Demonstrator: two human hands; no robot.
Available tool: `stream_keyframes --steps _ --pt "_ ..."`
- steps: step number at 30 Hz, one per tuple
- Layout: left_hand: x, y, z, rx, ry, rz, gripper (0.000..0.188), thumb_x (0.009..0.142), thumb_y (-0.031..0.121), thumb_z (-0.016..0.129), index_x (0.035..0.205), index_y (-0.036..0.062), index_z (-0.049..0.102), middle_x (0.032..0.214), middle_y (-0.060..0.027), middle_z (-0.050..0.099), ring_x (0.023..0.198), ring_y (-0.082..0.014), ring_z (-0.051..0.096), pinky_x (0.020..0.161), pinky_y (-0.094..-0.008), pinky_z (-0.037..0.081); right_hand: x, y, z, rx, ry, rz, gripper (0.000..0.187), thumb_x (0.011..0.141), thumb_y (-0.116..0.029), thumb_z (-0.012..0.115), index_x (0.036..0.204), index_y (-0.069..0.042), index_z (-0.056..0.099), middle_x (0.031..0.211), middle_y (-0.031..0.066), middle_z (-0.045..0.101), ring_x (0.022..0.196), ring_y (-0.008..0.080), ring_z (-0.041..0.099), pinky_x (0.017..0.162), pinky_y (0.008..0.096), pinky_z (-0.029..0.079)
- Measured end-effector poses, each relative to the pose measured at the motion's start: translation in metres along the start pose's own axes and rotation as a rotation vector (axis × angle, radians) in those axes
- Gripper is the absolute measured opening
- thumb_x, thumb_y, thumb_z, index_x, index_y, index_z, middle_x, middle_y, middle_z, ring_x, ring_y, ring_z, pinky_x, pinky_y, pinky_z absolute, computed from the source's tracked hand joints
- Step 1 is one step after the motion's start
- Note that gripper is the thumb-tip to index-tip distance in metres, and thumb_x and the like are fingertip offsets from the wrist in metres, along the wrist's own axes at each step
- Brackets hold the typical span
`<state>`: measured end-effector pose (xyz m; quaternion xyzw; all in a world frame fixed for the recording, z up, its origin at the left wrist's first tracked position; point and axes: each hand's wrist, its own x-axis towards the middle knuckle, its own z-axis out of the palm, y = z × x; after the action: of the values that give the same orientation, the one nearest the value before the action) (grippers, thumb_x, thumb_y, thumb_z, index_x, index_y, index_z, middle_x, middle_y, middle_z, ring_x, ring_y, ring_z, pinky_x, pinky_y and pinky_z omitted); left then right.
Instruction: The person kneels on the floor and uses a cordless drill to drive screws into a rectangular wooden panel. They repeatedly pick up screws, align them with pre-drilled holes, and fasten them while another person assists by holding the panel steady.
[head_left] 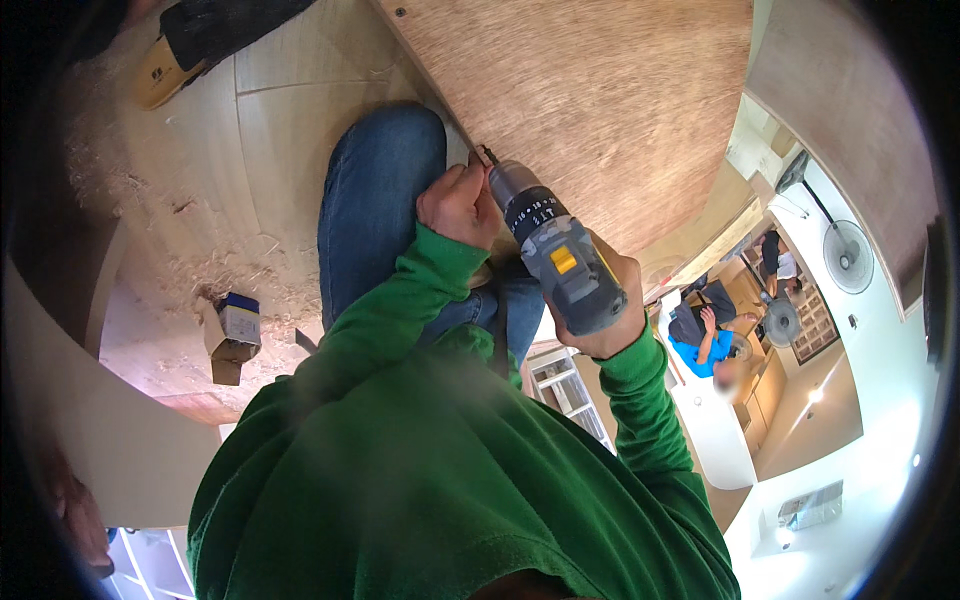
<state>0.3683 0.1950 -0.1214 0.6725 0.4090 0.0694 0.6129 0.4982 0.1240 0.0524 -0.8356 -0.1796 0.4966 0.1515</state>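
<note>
My right hand [622, 315] is wrapped round the grip of a grey and black cordless drill [572, 262] with a yellow patch on top. The drill's bit [489, 154] points away from me, its tip at the near left edge of a large brown plywood panel [580, 90]. Close beside the bit, my left hand [460, 205] is closed, thumb and fingers pinched at the panel's edge. Whatever those fingertips hold is too small and hidden to name. Both my arms are in green sleeves, and my bent knee [385, 160] in blue jeans presses close to the panel.
Wood shavings lie over the tiled floor [290, 120] at left, near a small opened cardboard box [238, 325]. A tan-and-black shoe-like thing [165, 75] is at upper left. At right are a person in blue [705, 345] and a standing fan [848, 257].
</note>
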Motion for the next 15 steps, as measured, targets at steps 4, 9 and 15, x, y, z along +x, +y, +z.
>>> stream_keyframes --steps 4,9,15 --pt "-0.001 -0.003 0.001 0.001 0.012 0.057 0.030 0.090 -0.005 0.064 0.119 -0.0077 0.071 0.079 -0.0174 0.062 0.068 -0.0385 0.065 0.058 -0.0456 0.052 0.000 0.002 0.003 -0.023 -0.008 0.022 0.054 0.063 -0.018 0.085 0.111 -0.002 0.065 0.083 0.0194 0.071 0.077 0.0397 0.072 0.071 0.0409 0.057" --pt "-0.003 -0.012 0.004 -0.057 0.006 0.084 0.043 0.080 -0.009 0.059 0.121 -0.0103 0.070 0.079 -0.0179 0.059 0.066 -0.0371 0.063 0.056 -0.0446 0.052 0.002 0.007 0.006 -0.028 -0.013 0.027 0.057 0.064 -0.021 0.086 0.113 -0.002 0.065 0.082 0.0200 0.070 0.076 0.0393 0.071 0.071 0.0416 0.057" --pt "-0.002 -0.014 0.000 -0.059 -0.051 0.089 0.048 0.076 -0.008 0.057 0.122 -0.0119 0.069 0.078 -0.0169 0.058 0.064 -0.0347 0.061 0.055 -0.0431 0.051 0.008 0.000 0.007 -0.035 0.016 0.037 0.049 0.064 -0.021 0.086 0.104 -0.003 0.064 0.078 0.0195 0.068 0.073 0.0404 0.070 0.069 0.0426 0.055"
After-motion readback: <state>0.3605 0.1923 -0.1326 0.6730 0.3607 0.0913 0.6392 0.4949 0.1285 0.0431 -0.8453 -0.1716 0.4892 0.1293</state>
